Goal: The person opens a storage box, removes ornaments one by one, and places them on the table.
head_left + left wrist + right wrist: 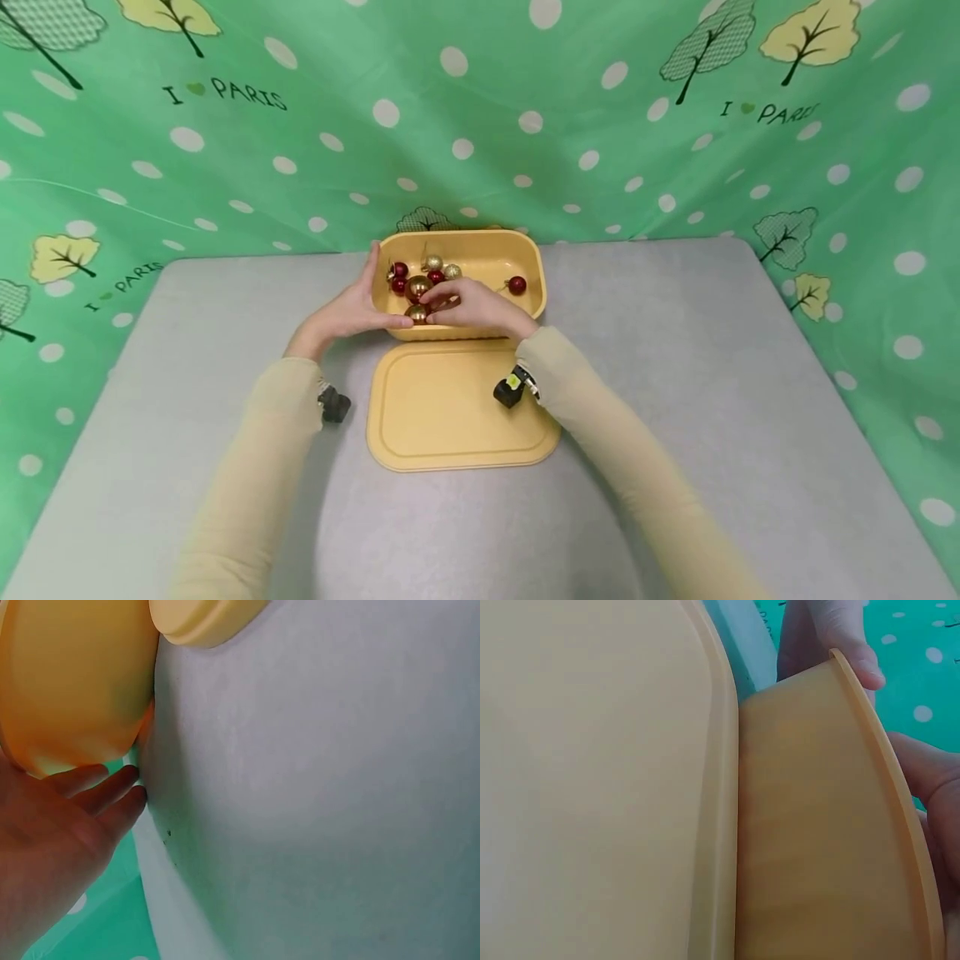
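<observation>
A yellow plastic box (480,239) holds small Christmas baubles. My left hand (352,307) rests against the box's left end, its thumb along the front rim; in the left wrist view its fingers (105,799) lie fairly straight beside the wall. Inside the box, my right hand (476,305) bends its thumb and fingers at a shiny gold bauble (416,314) by the front rim and seems to pinch it. Another gold bauble (418,288) sits just behind. Dark red baubles (400,269) and glittery gold ones (433,262) lie at the left. The right wrist view hides the baubles behind the box wall.
The box's yellow lid (442,408) lies flat on the grey table (675,375), directly in front of the box. One red bauble (517,285) lies apart at the box's right end. A green patterned curtain (480,108) hangs behind the table.
</observation>
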Demonstrator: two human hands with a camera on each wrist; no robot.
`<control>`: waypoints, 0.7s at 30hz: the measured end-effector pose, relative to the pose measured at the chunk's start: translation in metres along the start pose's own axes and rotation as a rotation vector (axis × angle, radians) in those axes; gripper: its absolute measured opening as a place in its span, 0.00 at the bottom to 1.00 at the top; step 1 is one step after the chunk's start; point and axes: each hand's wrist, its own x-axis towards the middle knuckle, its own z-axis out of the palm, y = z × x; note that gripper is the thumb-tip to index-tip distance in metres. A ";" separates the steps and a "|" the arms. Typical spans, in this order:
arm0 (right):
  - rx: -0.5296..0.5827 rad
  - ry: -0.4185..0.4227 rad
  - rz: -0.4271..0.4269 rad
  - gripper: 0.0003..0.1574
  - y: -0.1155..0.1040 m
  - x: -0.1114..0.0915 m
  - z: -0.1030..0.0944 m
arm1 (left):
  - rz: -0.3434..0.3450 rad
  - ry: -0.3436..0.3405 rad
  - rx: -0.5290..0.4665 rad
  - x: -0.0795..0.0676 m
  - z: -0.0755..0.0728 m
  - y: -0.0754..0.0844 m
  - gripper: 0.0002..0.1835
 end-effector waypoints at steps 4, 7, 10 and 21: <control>0.007 -0.053 0.005 0.23 -0.001 0.006 0.002 | 0.000 -0.006 -0.011 -0.001 -0.001 0.001 0.75; -0.014 -0.064 0.017 0.23 -0.002 0.011 0.004 | -0.005 -0.017 -0.010 -0.003 -0.002 0.003 0.74; -0.033 -0.045 0.005 0.24 -0.003 0.013 0.005 | -0.016 -0.031 -0.016 -0.004 -0.003 0.009 0.72; 0.098 0.100 -0.075 0.26 -0.001 -0.007 -0.010 | -0.008 -0.028 -0.019 -0.003 -0.003 0.009 0.72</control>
